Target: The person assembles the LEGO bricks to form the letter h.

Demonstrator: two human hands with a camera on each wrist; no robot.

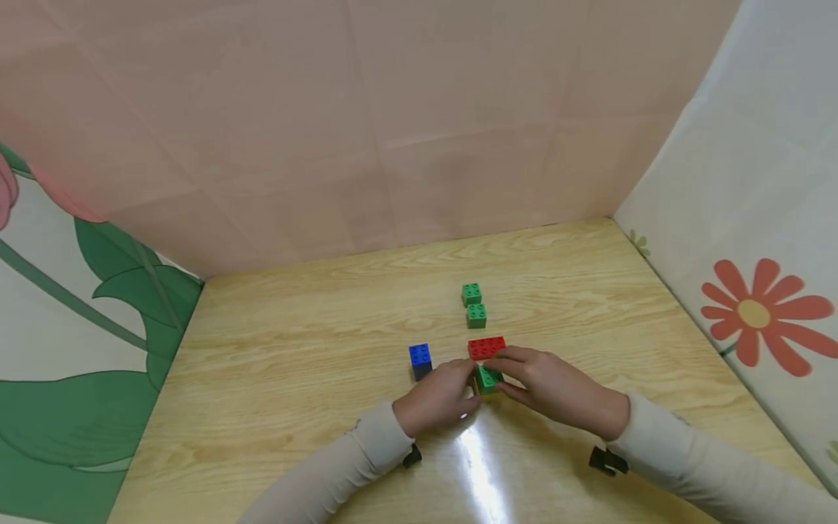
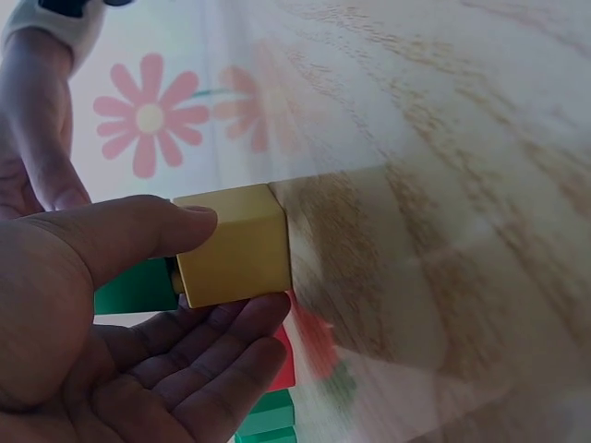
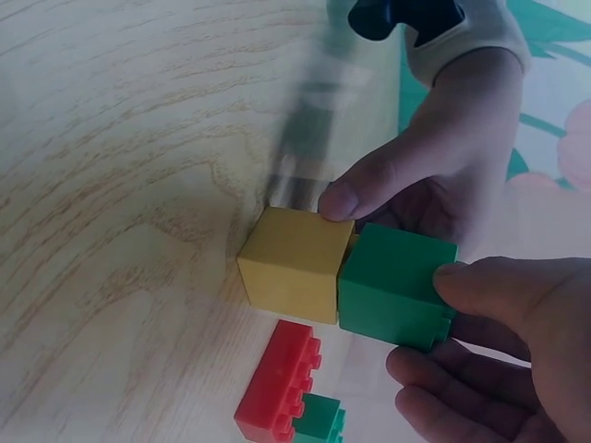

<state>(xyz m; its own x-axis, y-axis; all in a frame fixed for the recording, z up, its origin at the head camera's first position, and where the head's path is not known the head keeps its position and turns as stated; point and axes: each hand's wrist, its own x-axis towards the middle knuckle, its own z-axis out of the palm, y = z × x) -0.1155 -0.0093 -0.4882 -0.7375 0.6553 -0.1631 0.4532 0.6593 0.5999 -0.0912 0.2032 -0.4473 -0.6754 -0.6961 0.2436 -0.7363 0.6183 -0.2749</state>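
My left hand [image 1: 435, 397] pinches a yellow brick [image 2: 235, 249] between thumb and fingers. A green brick [image 3: 397, 281] sits over the yellow one, and in both wrist views a narrow gap shows between them with a bit of yellow stud visible. Thumb and fingers of my right hand [image 1: 550, 386] grip the green brick from the other side. Just behind this pair lies a red brick [image 1: 487, 347] with two rows of studs. To the left, a blue brick [image 1: 420, 355] stands beside my left hand, which partly covers its lower side.
Two small green bricks [image 1: 471, 293] [image 1: 476, 315] stand behind the red one on the wooden table [image 1: 294, 327]. A pinkish sheet [image 1: 393, 131] rises at the back edge, with leaf-patterned and flower-patterned sheets at the left and right sides.
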